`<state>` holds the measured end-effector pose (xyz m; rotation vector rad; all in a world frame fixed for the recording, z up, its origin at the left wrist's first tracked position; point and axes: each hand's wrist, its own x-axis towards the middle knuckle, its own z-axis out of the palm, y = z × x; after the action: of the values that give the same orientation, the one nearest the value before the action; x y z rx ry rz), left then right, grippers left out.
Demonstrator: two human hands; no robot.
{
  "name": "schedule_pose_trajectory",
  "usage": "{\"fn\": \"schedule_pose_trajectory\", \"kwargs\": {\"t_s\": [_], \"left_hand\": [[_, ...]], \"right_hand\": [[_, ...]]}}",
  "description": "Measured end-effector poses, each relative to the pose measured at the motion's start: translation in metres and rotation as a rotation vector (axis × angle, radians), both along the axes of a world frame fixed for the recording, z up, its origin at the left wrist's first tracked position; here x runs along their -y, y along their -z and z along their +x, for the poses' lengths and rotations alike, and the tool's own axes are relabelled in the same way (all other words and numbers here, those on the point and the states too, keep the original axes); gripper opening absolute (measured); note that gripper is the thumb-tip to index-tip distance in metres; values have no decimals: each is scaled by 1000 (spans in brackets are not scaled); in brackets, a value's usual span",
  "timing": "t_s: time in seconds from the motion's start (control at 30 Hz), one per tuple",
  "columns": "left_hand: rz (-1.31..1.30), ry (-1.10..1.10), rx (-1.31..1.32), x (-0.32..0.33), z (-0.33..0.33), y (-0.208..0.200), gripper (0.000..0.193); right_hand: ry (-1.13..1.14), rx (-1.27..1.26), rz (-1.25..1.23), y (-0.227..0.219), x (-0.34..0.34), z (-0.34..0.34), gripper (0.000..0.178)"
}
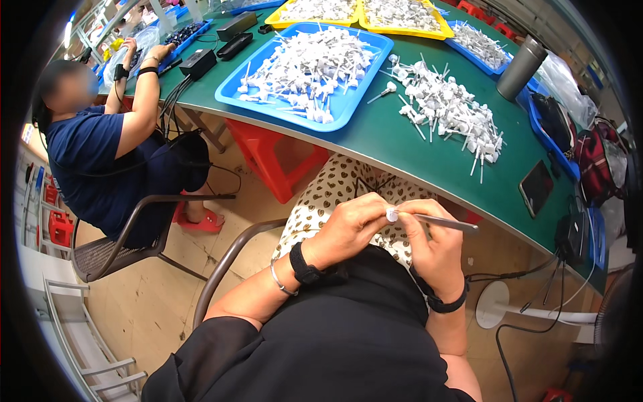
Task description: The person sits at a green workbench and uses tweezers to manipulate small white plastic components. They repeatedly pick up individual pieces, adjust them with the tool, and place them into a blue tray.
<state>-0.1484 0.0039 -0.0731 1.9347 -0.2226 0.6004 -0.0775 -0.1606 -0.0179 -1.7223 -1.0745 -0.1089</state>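
Over my lap, my left hand [349, 226] pinches a small white plastic piece [392, 214] with a round head between thumb and fingertips. My right hand [435, 248] grips a slim grey metal tool [445, 222] that looks like tweezers; its wide end sticks out to the right, and its tip is close to the white piece, hidden by my fingers. Similar white stemmed pieces [449, 107] lie in a loose pile on the green table [375, 137]. More of them fill a blue tray [224, 94] left of the pile.
Yellow trays [362, 19] of white pieces stand at the back. A grey metal flask [521, 67], a phone [536, 187] and a blue tray with a dark bag [556, 124] are on the right. At left, a seated co-worker [100, 141] reaches over the table. A red stool [268, 157] stands underneath.
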Motion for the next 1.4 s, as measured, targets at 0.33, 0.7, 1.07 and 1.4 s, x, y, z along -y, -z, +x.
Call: {"fn": "schedule_pose_trajectory", "kwargs": {"t_s": [0.33, 0.7, 1.07, 1.4], "left_hand": [[-187, 84, -58, -3, 0, 0, 20], [-186, 44, -81, -2, 0, 1, 21], [-133, -26, -39, -14, 1, -35, 20], [-150, 48, -66, -2, 0, -19, 20]], "right_hand": [[-50, -502, 349, 9, 4, 0, 14], [-53, -539, 358, 9, 4, 2, 15], [-14, -549, 442, 6, 9, 7, 14], [-54, -582, 451, 7, 7, 5, 14]]}}
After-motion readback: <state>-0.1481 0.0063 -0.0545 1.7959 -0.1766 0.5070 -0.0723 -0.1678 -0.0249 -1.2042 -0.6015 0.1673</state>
